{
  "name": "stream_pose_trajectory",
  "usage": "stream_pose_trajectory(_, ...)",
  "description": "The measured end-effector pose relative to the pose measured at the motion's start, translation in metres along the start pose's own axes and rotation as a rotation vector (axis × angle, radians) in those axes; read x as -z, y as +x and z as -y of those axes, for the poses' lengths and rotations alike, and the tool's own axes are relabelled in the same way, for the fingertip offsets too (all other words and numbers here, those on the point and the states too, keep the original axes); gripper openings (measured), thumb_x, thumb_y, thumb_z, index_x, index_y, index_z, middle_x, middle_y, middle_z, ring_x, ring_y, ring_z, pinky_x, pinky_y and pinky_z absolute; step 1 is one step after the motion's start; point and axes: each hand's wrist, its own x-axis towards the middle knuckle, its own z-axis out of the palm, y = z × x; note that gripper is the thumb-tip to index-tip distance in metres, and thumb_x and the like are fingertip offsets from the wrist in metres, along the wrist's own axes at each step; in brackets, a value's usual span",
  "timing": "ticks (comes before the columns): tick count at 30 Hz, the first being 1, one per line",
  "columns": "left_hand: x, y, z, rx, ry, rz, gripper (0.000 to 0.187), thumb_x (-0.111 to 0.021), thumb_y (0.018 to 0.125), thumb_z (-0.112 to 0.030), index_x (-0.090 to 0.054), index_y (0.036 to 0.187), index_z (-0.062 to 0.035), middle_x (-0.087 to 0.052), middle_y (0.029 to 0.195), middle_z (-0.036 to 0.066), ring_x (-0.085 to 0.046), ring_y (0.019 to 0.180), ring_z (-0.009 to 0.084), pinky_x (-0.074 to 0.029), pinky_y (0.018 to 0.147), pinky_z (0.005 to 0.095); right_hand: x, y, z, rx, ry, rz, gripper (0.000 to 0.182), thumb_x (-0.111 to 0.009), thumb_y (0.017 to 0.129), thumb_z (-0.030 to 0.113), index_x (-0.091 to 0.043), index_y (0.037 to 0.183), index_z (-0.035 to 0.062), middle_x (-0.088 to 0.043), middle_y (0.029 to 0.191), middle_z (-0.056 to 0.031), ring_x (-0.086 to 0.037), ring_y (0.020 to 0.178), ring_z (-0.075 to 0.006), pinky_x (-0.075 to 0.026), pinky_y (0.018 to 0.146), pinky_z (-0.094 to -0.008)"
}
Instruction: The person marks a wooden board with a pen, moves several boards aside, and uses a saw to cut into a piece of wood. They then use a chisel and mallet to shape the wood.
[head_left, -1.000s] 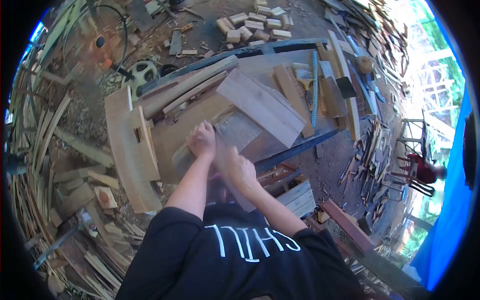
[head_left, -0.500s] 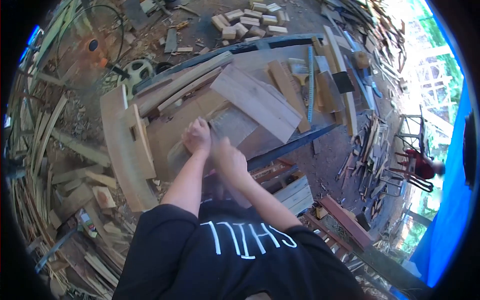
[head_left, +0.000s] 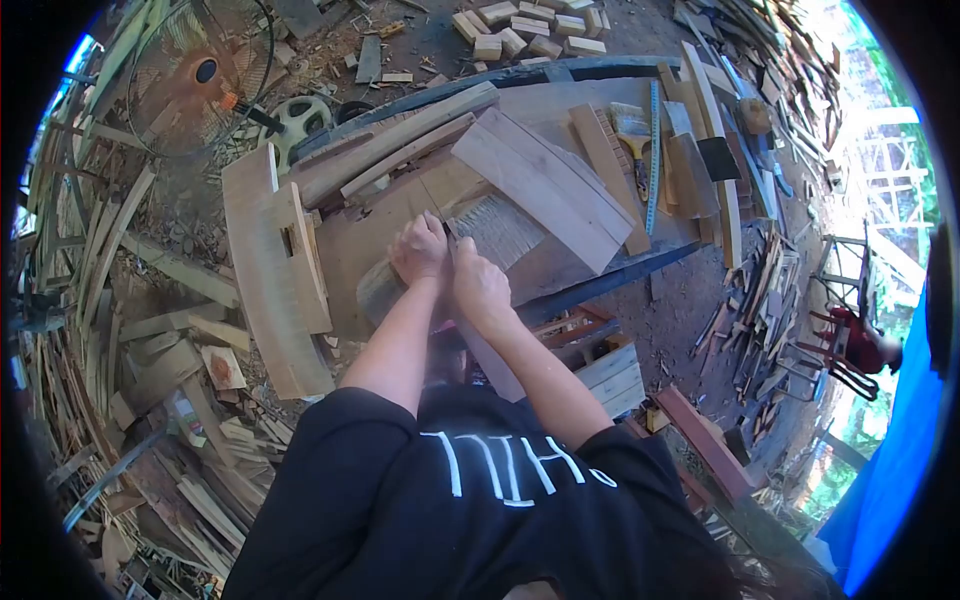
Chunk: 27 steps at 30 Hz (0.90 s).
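Note:
My left hand (head_left: pixel 418 248) is closed in a fist over the work table (head_left: pixel 560 290), fingers curled on its far side. Close beside it, my right hand (head_left: pixel 482 286) is closed too, its thumb side turned toward the left. Between them shows a small dark, narrow piece; I cannot tell what it is. Beneath both hands lies a wooden piece (head_left: pixel 500 232) with rough ridged marks on its upper face, its rounded end left of my wrists. A smooth wide board (head_left: pixel 545 190) rests over its far right side.
Long wood strips (head_left: pixel 395 140) lie along the table's back left, with a slotted board (head_left: pixel 290 270) nearer. To the right are a wide brush (head_left: pixel 632 130) and blue ruler (head_left: pixel 653 160). A fan (head_left: pixel 205 72) stands beyond the table; a person (head_left: pixel 868 345) in red sits far right.
The whole view has shifted slightly, moving the scene rightward. My right hand, blurred before, now shows sharply, close to my left hand. Both hands remain closed over the ridged wooden piece.

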Motion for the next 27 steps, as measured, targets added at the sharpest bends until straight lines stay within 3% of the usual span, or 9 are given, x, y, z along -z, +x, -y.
stream_pose_trajectory(5,0.0,0.0,-0.002,-0.001,-0.016,-0.025,0.038,-0.045,0.096,-0.032,-0.066,0.076,-0.0069,-0.068,0.081,0.015,-0.065,0.078,0.0358,-0.049,0.071,0.0496,0.009,-0.053,-0.026,-0.074,-0.043,0.066,0.017,-0.043,0.092,0.013,-0.045,0.104,0.0018,-0.066,0.085,-0.0311,-0.065,0.083,-0.0483,-0.051,0.074,-0.056)
stream_pose_trajectory(7,0.002,0.001,-0.001,-0.002,-0.007,-0.026,0.039,-0.044,0.096,-0.032,-0.066,0.077,-0.0069,-0.069,0.082,0.016,-0.066,0.078,0.0356,-0.049,0.072,0.0494,-0.001,-0.038,-0.031,-0.104,-0.014,0.016,0.017,-0.043,0.092,0.013,-0.045,0.105,0.0016,-0.065,0.085,-0.0314,-0.065,0.083,-0.0483,-0.051,0.074,-0.0562)
stream_pose_trajectory(9,0.002,0.002,-0.005,0.148,0.035,0.007,0.039,-0.044,0.096,-0.032,-0.066,0.077,-0.0068,-0.069,0.083,0.016,-0.066,0.079,0.0352,-0.049,0.071,0.0492,0.003,-0.026,-0.034,-0.136,0.015,-0.051,0.017,-0.043,0.092,0.012,-0.045,0.105,0.0013,-0.065,0.085,-0.0317,-0.065,0.083,-0.0483,-0.05,0.074,-0.0563)
stream_pose_trajectory(12,-0.002,0.003,-0.004,0.182,-0.002,0.046,0.038,-0.044,0.096,-0.034,-0.066,0.077,-0.0099,-0.069,0.088,0.011,-0.065,0.086,0.0339,-0.047,0.078,0.0502,0.028,-0.04,-0.027,0.019,-0.026,0.041,0.015,-0.042,0.091,0.009,-0.043,0.104,0.0011,-0.065,0.084,-0.0314,-0.065,0.082,-0.0484,-0.051,0.073,-0.0558)
stream_pose_trajectory(15,-0.007,0.004,-0.002,0.088,0.015,0.029,0.038,-0.043,0.096,-0.034,-0.067,0.078,-0.0103,-0.069,0.088,0.011,-0.065,0.087,0.0338,-0.047,0.078,0.0498,0.028,-0.048,-0.02,-0.025,-0.114,0.087,0.012,-0.043,0.091,0.008,-0.042,0.102,0.0022,-0.065,0.083,-0.0302,-0.066,0.081,-0.0472,-0.051,0.072,-0.0553)
stream_pose_trajectory(22,-0.012,0.005,0.001,0.112,-0.028,0.028,0.038,-0.043,0.096,-0.035,-0.068,0.08,-0.0103,-0.069,0.089,0.011,-0.065,0.087,0.0343,-0.047,0.079,0.0511,-0.003,0.002,-0.003,-0.004,-0.04,-0.021,0.013,-0.045,0.092,0.013,-0.042,0.101,0.0034,-0.066,0.084,-0.0284,-0.067,0.083,-0.0449,-0.052,0.074,-0.0536)
stream_pose_trajectory(25,-0.011,0.006,-0.002,0.1,-0.015,0.036,0.039,-0.042,0.097,-0.035,-0.067,0.081,-0.0096,-0.069,0.09,0.011,-0.065,0.087,0.0349,-0.047,0.079,0.0519,0.009,-0.019,-0.009,-0.04,-0.025,0.037,0.014,-0.045,0.093,0.014,-0.043,0.101,0.0029,-0.067,0.084,-0.0282,-0.067,0.083,-0.0451,-0.052,0.073,-0.0541)
stream_pose_trajectory(27,-0.006,0.003,-0.002,0.024,0.015,-0.035,0.039,-0.043,0.097,-0.031,-0.068,0.078,-0.007,-0.069,0.084,0.017,-0.067,0.077,0.0362,-0.051,0.069,0.0488,0.017,-0.038,-0.015,-0.069,-0.065,0.07,0.014,-0.045,0.093,0.014,-0.043,0.101,0.0025,-0.066,0.084,-0.0285,-0.067,0.083,-0.0454,-0.052,0.074,-0.0542)
